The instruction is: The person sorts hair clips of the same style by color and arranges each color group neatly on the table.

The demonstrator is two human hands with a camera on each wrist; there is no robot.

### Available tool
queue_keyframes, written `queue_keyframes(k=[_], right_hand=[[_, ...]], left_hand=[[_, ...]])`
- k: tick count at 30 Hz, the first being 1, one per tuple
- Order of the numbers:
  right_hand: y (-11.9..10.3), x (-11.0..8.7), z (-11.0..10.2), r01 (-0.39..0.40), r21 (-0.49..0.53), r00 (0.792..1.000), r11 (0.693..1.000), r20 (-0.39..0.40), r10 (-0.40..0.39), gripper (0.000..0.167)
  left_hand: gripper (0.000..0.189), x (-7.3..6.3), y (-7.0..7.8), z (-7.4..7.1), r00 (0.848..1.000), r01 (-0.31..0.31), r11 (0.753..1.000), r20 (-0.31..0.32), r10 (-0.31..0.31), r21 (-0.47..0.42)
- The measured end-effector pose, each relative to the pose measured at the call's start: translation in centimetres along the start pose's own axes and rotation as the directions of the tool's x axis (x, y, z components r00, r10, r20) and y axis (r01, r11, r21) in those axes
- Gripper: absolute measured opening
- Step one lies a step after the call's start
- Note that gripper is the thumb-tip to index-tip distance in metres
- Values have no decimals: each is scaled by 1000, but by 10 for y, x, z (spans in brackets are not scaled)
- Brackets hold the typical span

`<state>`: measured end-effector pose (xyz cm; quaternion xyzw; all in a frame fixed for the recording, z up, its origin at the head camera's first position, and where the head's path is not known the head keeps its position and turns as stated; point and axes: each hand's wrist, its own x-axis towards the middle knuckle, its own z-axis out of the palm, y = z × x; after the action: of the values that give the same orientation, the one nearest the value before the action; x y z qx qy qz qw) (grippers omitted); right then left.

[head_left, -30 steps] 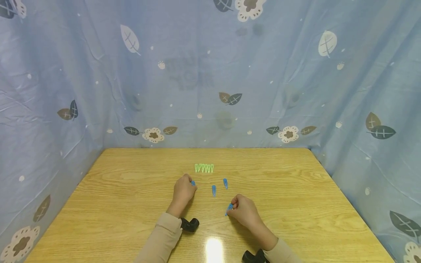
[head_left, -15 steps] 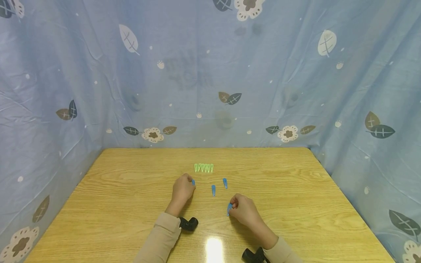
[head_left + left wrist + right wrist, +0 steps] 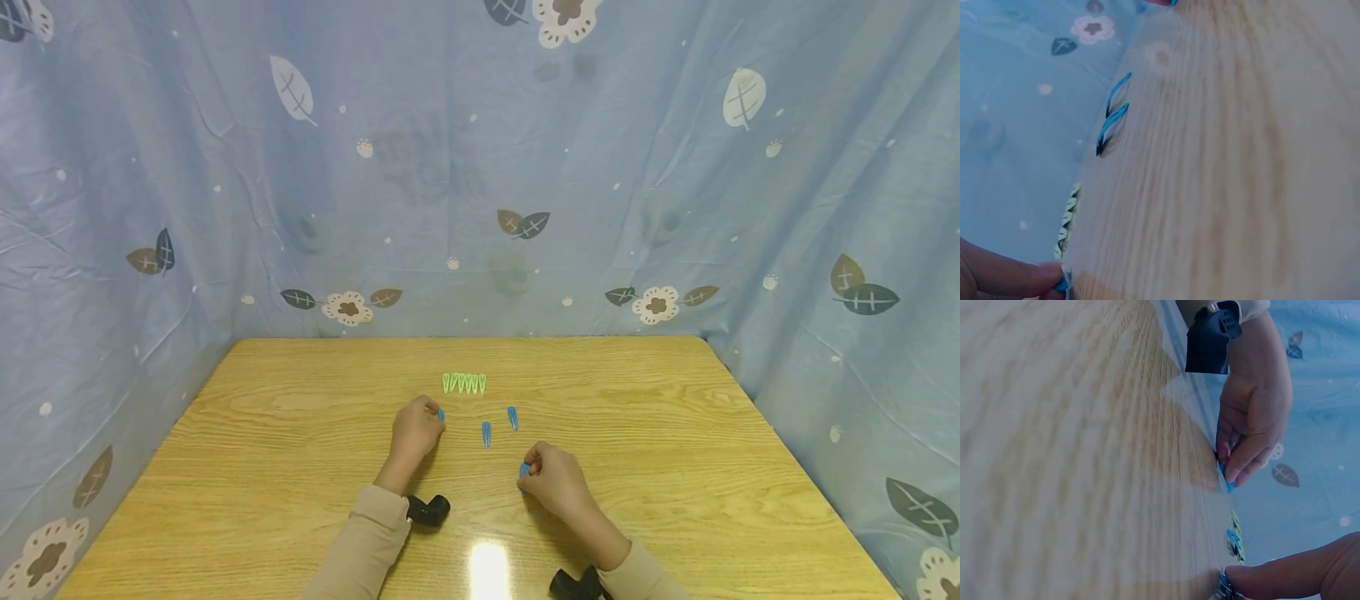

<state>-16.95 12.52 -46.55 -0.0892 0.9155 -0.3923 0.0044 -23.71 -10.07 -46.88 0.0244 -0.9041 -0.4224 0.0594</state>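
On the left of the table, my left hand [image 3: 417, 427] pinches a blue snap hair clip [image 3: 441, 415] between thumb and fingers, close to the tabletop. Nearer to me and further right, my right hand [image 3: 557, 481] pinches another blue hair clip [image 3: 524, 471], partly covered by its fingers. Two more blue clips, one in the middle [image 3: 487, 434] and one a little behind it [image 3: 513, 417], lie between the hands. Behind them is a row of several light green hair clips [image 3: 464, 383], side by side. The right wrist view shows the left hand's clip [image 3: 1229, 479] low at the wood.
The wooden table [image 3: 637, 417] reaches back to a blue patterned curtain [image 3: 465, 167], which also hangs on both sides. Black wrist cameras stick out from the left sleeve [image 3: 367, 537] and the right sleeve [image 3: 641, 575]. Light glares on the front of the table.
The blue clip in my right hand has turned from a slant to nearly upright in the head view. The left hand's clip has shifted slightly. Both hands stay almost in place.
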Motion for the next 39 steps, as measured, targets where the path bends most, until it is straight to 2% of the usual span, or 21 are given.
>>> queue_keyframes(k=[7, 12, 17, 25, 27, 31, 34, 36, 39], right_hand=[[4, 0, -2, 3, 34, 1000, 999, 2, -3, 21], [6, 1, -4, 10, 81, 1000, 997, 16, -11, 20], [7, 1, -5, -2, 108, 1000, 994, 27, -1, 19], [8, 1, -5, 0, 113, 1000, 994, 28, -4, 16], [8, 1, -5, -8, 116, 1000, 993, 25, 5, 16], [8, 2, -5, -11, 129, 1000, 992, 30, 7, 16], [8, 2, -4, -5, 133, 999, 991, 36, 0, 16], [9, 2, -4, -8, 131, 999, 991, 38, 3, 16], [9, 2, -4, -23, 132, 999, 991, 39, 18, 16]], left_hand=[[26, 5, -5, -2, 998, 59, 994, 43, -55, -88], [27, 8, -8, -5, 992, 89, 977, 105, -70, -192], [28, 10, -10, -7, 981, 128, 940, 180, -73, -315], [32, 15, -15, -8, 972, 176, 866, 221, -77, -469], [32, 16, -17, -7, 973, 177, 856, 219, -77, -486], [31, 18, -19, -6, 976, 167, 853, 204, -73, -494], [31, 20, -21, -4, 980, 154, 865, 184, -73, -478], [30, 21, -21, -2, 983, 146, 880, 166, -77, -452], [30, 23, -19, 1, 988, 118, 915, 135, -71, -386]])
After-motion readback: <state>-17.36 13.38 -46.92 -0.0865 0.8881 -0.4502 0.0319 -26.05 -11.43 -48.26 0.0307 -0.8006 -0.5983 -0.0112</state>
